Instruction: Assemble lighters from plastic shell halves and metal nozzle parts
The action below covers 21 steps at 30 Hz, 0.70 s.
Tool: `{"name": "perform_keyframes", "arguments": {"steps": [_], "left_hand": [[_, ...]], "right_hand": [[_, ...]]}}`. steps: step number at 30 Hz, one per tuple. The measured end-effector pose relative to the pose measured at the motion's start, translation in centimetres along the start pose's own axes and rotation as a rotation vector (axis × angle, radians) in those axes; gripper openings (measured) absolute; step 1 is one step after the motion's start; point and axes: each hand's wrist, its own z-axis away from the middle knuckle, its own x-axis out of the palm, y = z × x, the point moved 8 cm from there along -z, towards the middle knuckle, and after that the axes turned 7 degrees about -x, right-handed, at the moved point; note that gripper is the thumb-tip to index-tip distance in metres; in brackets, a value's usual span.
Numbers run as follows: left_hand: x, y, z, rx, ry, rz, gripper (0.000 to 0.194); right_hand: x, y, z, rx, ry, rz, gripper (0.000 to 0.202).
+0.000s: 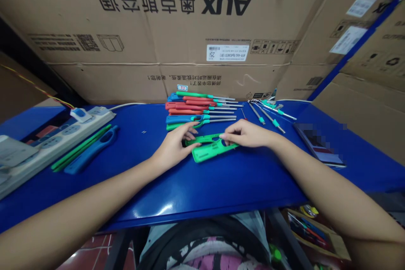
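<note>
Two green plastic casing halves sit between my hands over the blue table; the nearer green casing half (209, 152) is tilted, with the other green half (202, 139) just behind it. My left hand (174, 145) has its thumb and fingers apart at the left end of the halves, touching them. With finger and thumb pinched, my right hand (245, 133) holds the right end of the nearer half. Behind them lies a stack of lighters with red (186, 105), blue and green handles and metal rods pointing right.
Loose metal rods (270, 118) with teal parts lie at the back right, near a phone (319, 145). On the left are a white power strip (63, 139), green strips and a blue casing (91, 152). Cardboard (177, 29) walls the blue table (152, 194).
</note>
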Motion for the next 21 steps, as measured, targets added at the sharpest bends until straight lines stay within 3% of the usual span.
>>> {"name": "perform_keyframes", "arguments": {"steps": [2,6,10,13,15,21], "left_hand": [[0.0,-0.3,-0.1,-0.015,0.006,0.029,0.053],[-0.4,0.7,0.1,0.022,0.032,-0.039,0.041],[-0.2,3.7,1.0,0.167,-0.006,-0.215,0.027],[0.9,5.2,1.8,0.247,-0.12,-0.311,0.028],[1.5,5.4,2.2,0.264,-0.176,-0.376,0.029],[1.6,4.8,2.1,0.296,-0.253,-0.467,0.023]], "right_hand": [[1.0,-0.1,0.1,-0.005,-0.093,0.111,0.052],[0.4,-0.6,-0.1,0.032,0.002,0.433,0.059],[-3.4,0.2,0.8,0.185,0.197,0.586,0.057],[-8.0,3.1,3.1,0.476,0.385,0.702,0.045],[-9.9,5.7,4.8,0.693,0.405,0.736,0.031],[-10.2,10.8,6.2,0.908,0.396,0.665,0.035]]}}
